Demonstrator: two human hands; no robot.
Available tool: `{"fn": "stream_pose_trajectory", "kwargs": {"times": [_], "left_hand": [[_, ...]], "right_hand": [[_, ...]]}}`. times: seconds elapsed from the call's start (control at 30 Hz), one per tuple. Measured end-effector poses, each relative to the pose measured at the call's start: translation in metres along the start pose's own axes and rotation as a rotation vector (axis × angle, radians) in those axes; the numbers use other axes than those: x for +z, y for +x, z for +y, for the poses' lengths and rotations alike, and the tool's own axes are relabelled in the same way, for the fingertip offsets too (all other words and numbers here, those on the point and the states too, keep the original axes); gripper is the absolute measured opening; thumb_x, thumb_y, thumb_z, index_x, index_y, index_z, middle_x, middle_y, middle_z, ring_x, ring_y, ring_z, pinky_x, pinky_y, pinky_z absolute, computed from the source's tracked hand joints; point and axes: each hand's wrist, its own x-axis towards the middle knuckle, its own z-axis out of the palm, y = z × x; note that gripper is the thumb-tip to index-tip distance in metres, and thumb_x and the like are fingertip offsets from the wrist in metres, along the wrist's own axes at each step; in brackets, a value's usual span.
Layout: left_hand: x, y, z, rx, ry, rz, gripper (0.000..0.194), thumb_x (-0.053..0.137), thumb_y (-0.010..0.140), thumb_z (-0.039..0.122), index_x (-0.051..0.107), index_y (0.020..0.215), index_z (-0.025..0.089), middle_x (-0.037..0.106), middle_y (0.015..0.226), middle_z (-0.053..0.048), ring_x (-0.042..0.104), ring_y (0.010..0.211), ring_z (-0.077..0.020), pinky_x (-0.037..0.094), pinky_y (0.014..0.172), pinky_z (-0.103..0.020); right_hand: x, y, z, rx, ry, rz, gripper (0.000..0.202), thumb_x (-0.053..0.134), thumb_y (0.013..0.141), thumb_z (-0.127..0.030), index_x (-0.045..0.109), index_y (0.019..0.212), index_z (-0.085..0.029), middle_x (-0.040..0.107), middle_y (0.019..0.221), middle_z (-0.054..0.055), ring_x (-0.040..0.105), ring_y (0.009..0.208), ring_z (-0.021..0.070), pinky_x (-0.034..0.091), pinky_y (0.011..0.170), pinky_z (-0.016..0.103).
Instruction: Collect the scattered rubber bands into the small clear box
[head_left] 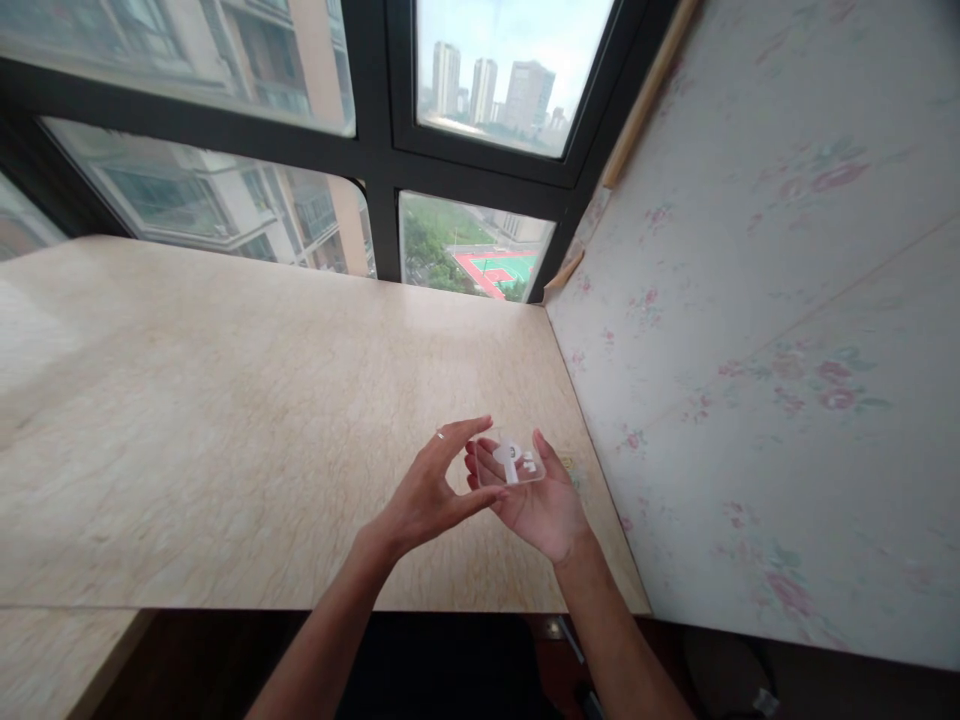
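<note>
I'm seeing a small clear case (529, 476) with a white piece (511, 462) inside, and both hands are meeting around it. The right hand (551, 510) is cradling it from below and from the right, palm up, fingers showing through the plastic. The left hand (420, 500) is coming around its left end, thumb touching the near edge, forefinger stretching toward the far left corner; whether that finger is pressing, I cannot tell. The case's long axis is running roughly left to right between them, with the right palm nearer underneath. All this is hovering over the stone windowsill (225, 420), nearer its front and right edges, beside the flowered wall (750, 350).
</note>
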Motion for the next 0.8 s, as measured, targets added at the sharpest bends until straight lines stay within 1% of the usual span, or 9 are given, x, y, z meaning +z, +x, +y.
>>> {"fn": "stream_pose_trajectory", "kwargs": {"times": [0.07,0.1,0.17,0.23,0.3,0.37,0.47,0.63,0.8], "left_hand": [[0.000,-0.001,0.000,-0.004,0.010,-0.015,0.065,0.073,0.075,0.038,0.044,0.133,0.025,0.054,0.131,-0.011,0.052,0.119,-0.0256,0.044,0.099,-0.046],[0.000,-0.001,0.001,-0.002,0.014,-0.017,0.065,0.072,0.075,0.038,0.044,0.133,0.025,0.054,0.131,-0.011,0.053,0.118,-0.0254,0.045,0.098,-0.046],[0.001,-0.001,0.002,-0.002,0.026,-0.012,0.065,0.072,0.076,0.038,0.044,0.133,0.025,0.055,0.130,-0.011,0.054,0.116,-0.0249,0.046,0.097,-0.046],[0.004,0.001,0.003,-0.006,0.035,-0.016,0.065,0.071,0.076,0.038,0.043,0.133,0.025,0.055,0.130,-0.010,0.053,0.117,-0.0246,0.045,0.097,-0.045],[0.009,0.005,0.004,-0.012,0.035,-0.040,0.066,0.071,0.076,0.038,0.042,0.134,0.025,0.055,0.130,-0.010,0.052,0.118,-0.0245,0.045,0.098,-0.045],[0.019,0.010,0.003,-0.016,0.029,-0.080,0.068,0.071,0.076,0.039,0.041,0.135,0.026,0.055,0.130,-0.010,0.052,0.118,-0.0244,0.045,0.097,-0.045],[0.040,0.019,0.000,-0.018,0.012,-0.151,0.068,0.071,0.076,0.040,0.040,0.135,0.025,0.055,0.129,-0.010,0.053,0.116,-0.0245,0.045,0.097,-0.046],[0.080,0.032,-0.009,-0.009,0.004,-0.248,0.067,0.071,0.076,0.043,0.042,0.133,0.024,0.053,0.132,-0.010,0.050,0.120,-0.0255,0.043,0.100,-0.046],[0.112,0.041,-0.019,-0.017,0.033,-0.297,0.070,0.072,0.075,0.043,0.040,0.134,0.022,0.052,0.134,-0.011,0.049,0.123,-0.0258,0.041,0.103,-0.045]], "right_hand": [[-0.005,-0.001,0.001,-0.050,-0.120,0.037,0.056,0.041,0.089,-0.062,0.065,0.110,-0.016,0.064,0.121,0.012,0.052,0.122,0.0273,0.042,0.101,0.045],[-0.008,-0.003,0.001,-0.111,-0.197,0.080,0.056,0.042,0.089,-0.062,0.064,0.111,-0.016,0.063,0.123,0.013,0.053,0.121,0.0283,0.041,0.102,0.047],[-0.017,-0.010,-0.002,-0.328,-0.402,0.230,0.052,0.048,0.088,-0.059,0.061,0.118,-0.019,0.060,0.128,0.012,0.052,0.122,0.0287,0.038,0.104,0.049],[-0.029,-0.023,-0.009,-0.586,-0.696,0.404,0.053,0.060,0.084,-0.051,0.054,0.129,-0.024,0.052,0.138,0.009,0.047,0.127,0.0278,0.032,0.109,0.050],[-0.042,-0.037,-0.017,-0.721,-1.029,0.471,0.065,0.069,0.080,-0.044,0.045,0.138,-0.028,0.042,0.146,0.006,0.039,0.133,0.0275,0.026,0.112,0.050],[-0.055,-0.050,-0.025,-0.706,-1.285,0.408,0.072,0.070,0.079,-0.042,0.039,0.142,-0.031,0.037,0.149,0.004,0.036,0.135,0.0275,0.027,0.113,0.050],[-0.073,-0.062,-0.030,-0.634,-1.458,0.330,0.068,0.065,0.083,-0.043,0.036,0.144,-0.031,0.041,0.147,0.004,0.039,0.133,0.0264,0.031,0.111,0.048],[-0.102,-0.070,-0.029,-0.627,-1.519,0.459,0.060,0.058,0.089,-0.041,0.038,0.144,-0.029,0.043,0.145,0.003,0.040,0.133,0.0237,0.032,0.112,0.044],[-0.125,-0.074,-0.026,-0.558,-1.489,0.555,0.057,0.052,0.091,-0.039,0.035,0.145,-0.030,0.040,0.147,0.002,0.037,0.135,0.0231,0.030,0.112,0.045]]}}
